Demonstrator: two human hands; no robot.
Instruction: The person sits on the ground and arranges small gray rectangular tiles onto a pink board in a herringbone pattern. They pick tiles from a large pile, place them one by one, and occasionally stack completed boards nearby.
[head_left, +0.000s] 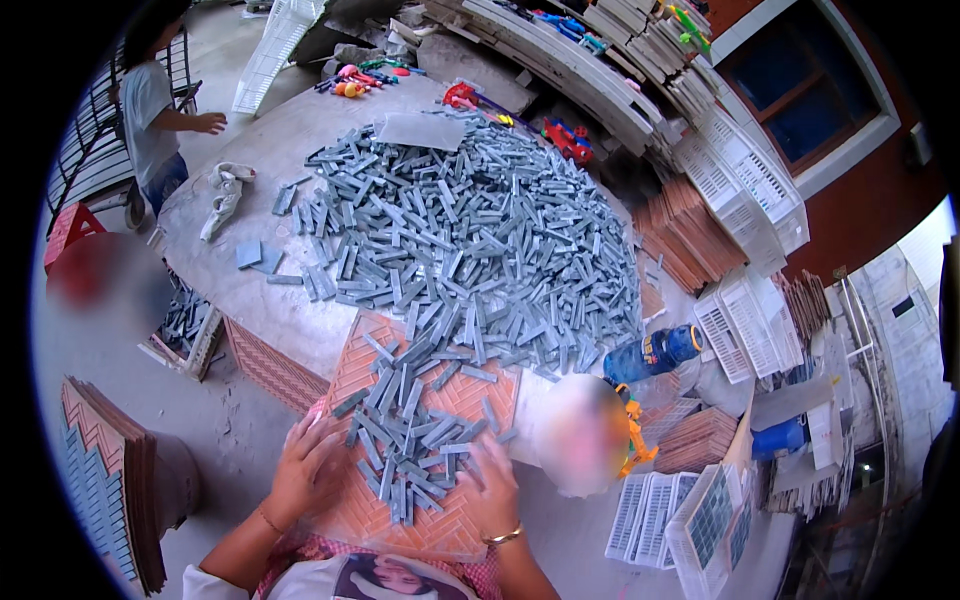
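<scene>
"Where are the grey tile strips [399, 500]?"
"Heaped between the 2 side edges of the herringbone board [440, 540]."
"And the grip?"
"Left hand [308, 462], left edge: relaxed, empty. Right hand [490, 490], right edge: blurred, can't tell."

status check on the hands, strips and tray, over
Left hand at left side of orange tray. Right hand blurred, near gray strips. Strips jumbled on tray. Larger heap crowding far edge.

On the right are a see-through blue plastic bottle [645, 355], a yellow-orange plastic toy [640, 454] and white plastic baskets [752, 185], with a red plastic toy [568, 142] farther away and a person in a pale shirt [150, 112] far left.
</scene>
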